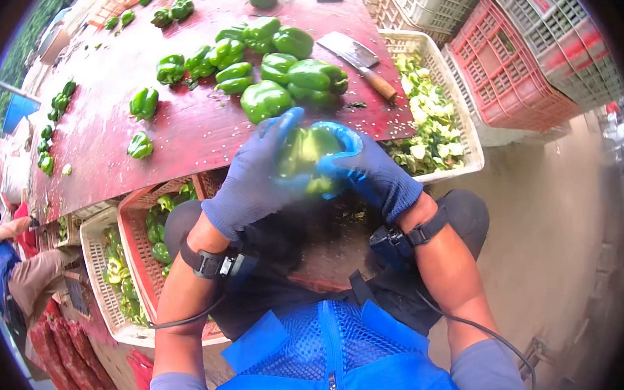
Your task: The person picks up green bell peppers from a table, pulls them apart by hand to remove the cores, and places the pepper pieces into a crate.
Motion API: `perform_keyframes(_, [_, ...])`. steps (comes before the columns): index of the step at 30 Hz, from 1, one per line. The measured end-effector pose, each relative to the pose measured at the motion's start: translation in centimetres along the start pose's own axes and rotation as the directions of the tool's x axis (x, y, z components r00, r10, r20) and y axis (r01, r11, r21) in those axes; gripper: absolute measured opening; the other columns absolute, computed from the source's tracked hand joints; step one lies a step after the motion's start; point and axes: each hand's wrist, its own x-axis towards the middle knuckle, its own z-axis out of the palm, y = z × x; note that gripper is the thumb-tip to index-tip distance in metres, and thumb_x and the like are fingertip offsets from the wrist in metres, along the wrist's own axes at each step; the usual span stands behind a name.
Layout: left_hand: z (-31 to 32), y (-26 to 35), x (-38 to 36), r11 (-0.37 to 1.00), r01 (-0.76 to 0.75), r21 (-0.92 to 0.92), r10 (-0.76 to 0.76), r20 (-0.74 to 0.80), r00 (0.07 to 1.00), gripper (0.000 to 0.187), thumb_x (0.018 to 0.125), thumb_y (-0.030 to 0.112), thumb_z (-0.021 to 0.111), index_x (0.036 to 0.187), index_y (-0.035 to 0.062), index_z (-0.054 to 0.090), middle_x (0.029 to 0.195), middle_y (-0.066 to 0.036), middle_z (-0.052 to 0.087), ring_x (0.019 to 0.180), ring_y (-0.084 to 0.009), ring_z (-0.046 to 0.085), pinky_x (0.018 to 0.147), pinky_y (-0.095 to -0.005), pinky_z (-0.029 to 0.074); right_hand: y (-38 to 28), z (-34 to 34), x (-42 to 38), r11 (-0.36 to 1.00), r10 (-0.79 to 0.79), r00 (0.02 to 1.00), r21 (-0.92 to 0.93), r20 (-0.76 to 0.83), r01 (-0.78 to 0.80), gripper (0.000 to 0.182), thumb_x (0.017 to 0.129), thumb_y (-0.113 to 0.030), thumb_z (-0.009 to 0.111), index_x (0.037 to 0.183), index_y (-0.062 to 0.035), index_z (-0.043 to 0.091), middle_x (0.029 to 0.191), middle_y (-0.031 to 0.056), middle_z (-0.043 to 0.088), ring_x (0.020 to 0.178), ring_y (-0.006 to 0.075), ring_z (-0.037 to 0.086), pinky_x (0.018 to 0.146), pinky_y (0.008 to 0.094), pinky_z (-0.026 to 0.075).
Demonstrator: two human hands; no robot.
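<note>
Left of the hands, a red crate (133,216) and a white crate (94,253) hold peppers. Both gloved hands, left hand (260,174) and right hand (370,171), clasp one green pepper (306,152) between them; its axis is hidden. Beyond them lies a pepper pile (276,75); beyond the right hand, one cleaver (356,58) and a scrap crate (438,124).

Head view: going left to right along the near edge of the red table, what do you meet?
Red crate of peppers → left hand → held green pepper → right hand → white crate of pepper scraps → empty red crate.
</note>
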Motion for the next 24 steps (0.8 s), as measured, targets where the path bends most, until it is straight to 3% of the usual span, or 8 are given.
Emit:
perform_keyframes(6, [3.0,-2.5,0.2,0.877,0.170,-0.450,-0.234,-0.090,0.968,0.062,0.075,0.001,0.065,0.135,-0.0044,0.049,0.135,-0.010,0.055,0.122,-0.0194,0.053,0.108,-0.0330,0.039,1.2,-2.0,-0.3,0.999,0.031,0.992,0.044,-0.126,-0.025,0.053,0.080,-0.009,0.064,0.130,0.0001,0.049,0.103,0.0077,0.064,0.081,0.0136,0.063,0.070,0.0276,0.054])
perform_keyframes(9, [3.0,-4.5,0.8,0.575,0.287,-0.766,-0.463,-0.016,0.886,0.053,0.076,-0.004,0.056,0.129,-0.0035,0.055,0.125,-0.011,0.062,0.110,-0.0178,0.061,0.099,-0.0302,0.047,1.5,-2.7,0.0,0.999,-0.030,0.989,-0.024,-0.145,0.027,0.051,0.081,-0.009,0.063,0.129,0.0006,0.050,0.104,0.0075,0.064,0.079,0.0135,0.062,0.070,0.0269,0.053])
perform_keyframes(12, [2.5,-4.9,0.9,0.414,0.305,-0.858,-0.526,0.048,0.849,0.051,0.076,-0.006,0.054,0.127,-0.0042,0.056,0.122,-0.011,0.063,0.107,-0.0183,0.062,0.096,-0.0296,0.049,1.1,-3.1,0.0,0.998,-0.065,0.992,-0.033,-0.110,0.062,0.045,0.083,-0.010,0.062,0.126,-0.0003,0.054,0.101,0.0052,0.065,0.077,0.0116,0.061,0.069,0.0255,0.052])
perform_keyframes(14, [2.8,-5.5,0.9,0.499,0.326,-0.803,-0.538,0.008,0.843,0.050,0.075,-0.008,0.051,0.125,-0.0049,0.058,0.120,-0.013,0.064,0.106,-0.0193,0.063,0.095,-0.0300,0.050,0.9,-3.8,0.2,0.996,-0.061,0.993,-0.067,-0.100,0.054,0.039,0.084,-0.011,0.061,0.121,-0.0011,0.057,0.098,0.0042,0.065,0.077,0.0106,0.061,0.068,0.0250,0.051])
perform_keyframes(17, [2.9,-5.3,1.2,0.416,0.308,-0.856,-0.565,0.022,0.825,0.051,0.073,-0.009,0.050,0.123,-0.0053,0.058,0.119,-0.015,0.064,0.102,-0.0212,0.065,0.092,-0.0309,0.052,0.6,-4.3,0.4,0.983,-0.067,0.995,-0.174,-0.080,0.052,0.027,0.085,-0.012,0.060,0.110,-0.0028,0.062,0.092,0.0020,0.065,0.076,0.0089,0.060,0.066,0.0244,0.049])
perform_keyframes(20, [2.9,-5.7,1.3,0.374,0.332,-0.866,-0.631,0.025,0.775,0.044,0.074,-0.010,0.050,0.115,-0.0027,0.064,0.108,-0.011,0.067,0.090,-0.0142,0.064,0.079,-0.0249,0.052,0.5,-4.8,1.0,0.958,-0.080,0.995,-0.279,-0.058,0.061,0.017,0.085,-0.014,0.061,0.099,-0.0041,0.063,0.089,0.0008,0.065,0.075,0.0079,0.059,0.065,0.0244,0.048])
perform_keyframes(22, [2.8,-5.8,1.3,0.410,0.379,-0.830,-0.653,0.023,0.757,0.047,0.072,-0.010,0.048,0.117,-0.0058,0.060,0.112,-0.016,0.066,0.094,-0.0232,0.067,0.086,-0.0320,0.055,0.7,-5.4,1.5,0.947,-0.079,0.995,-0.316,-0.053,0.058,0.014,0.085,-0.015,0.061,0.094,-0.0044,0.063,0.087,0.0007,0.064,0.074,0.0077,0.059,0.065,0.0246,0.048])
perform_keyframes(24, [2.8,-6.1,1.3,0.435,0.396,-0.808,-0.659,0.014,0.752,0.046,0.072,-0.010,0.048,0.116,-0.0060,0.061,0.110,-0.016,0.066,0.093,-0.0230,0.067,0.085,-0.0319,0.055,0.6,-5.9,1.9,0.755,-0.289,0.948,-0.578,0.130,0.310,0.013,0.086,-0.017,0.062,0.091,-0.0047,0.063,0.084,0.0001,0.064,0.072,0.0081,0.059,0.064,0.0256,0.048])
